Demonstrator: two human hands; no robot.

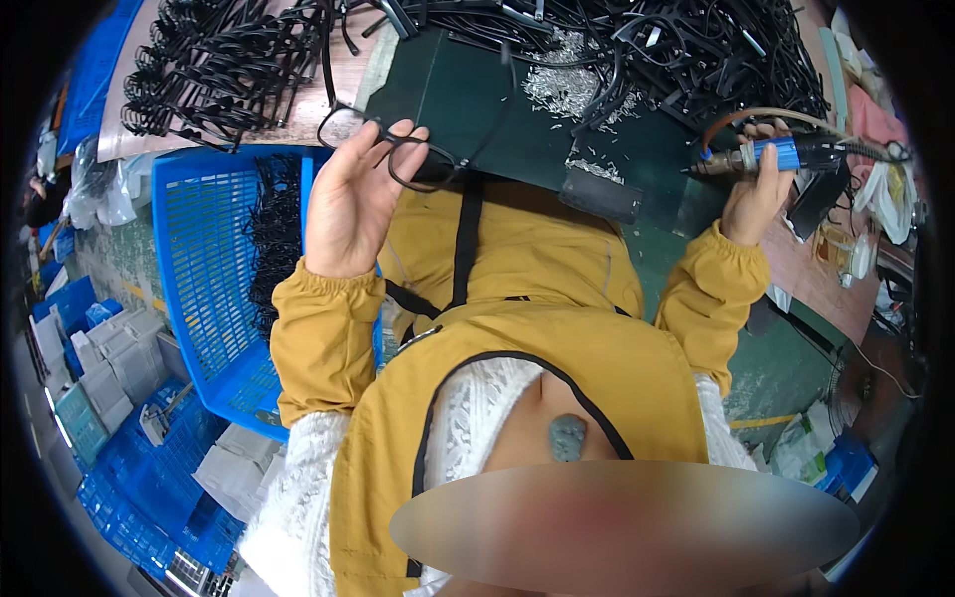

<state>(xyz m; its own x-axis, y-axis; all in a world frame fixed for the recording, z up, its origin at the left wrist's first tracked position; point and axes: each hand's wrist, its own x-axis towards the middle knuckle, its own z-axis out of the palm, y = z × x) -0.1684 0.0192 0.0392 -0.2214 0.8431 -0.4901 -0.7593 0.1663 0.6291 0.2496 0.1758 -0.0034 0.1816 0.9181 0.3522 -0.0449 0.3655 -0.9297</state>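
Observation:
My left hand (353,199) is closed on a black pair of eyeglasses (429,180), gripping it at the bridge, above the near edge of the bench. One temple arm points up and away from me. In my right hand (758,195) is an electric screwdriver (782,154) with a blue collar and a dark body, its tip pointing left. A cable and a brown hose run to it. Between the hands, a heap of tiny silver screws (569,85) lies on the dark green mat (453,95). A few more sit on a small black block (600,193) at the mat's near edge.
Rows of black eyeglass frames (214,70) cover the bench's left. Loose black temple arms (711,65) pile up at the back right. A blue crate (214,269) holding black frames stands left of my lap. White boxes (119,363) and blue crates (164,468) stack farther left.

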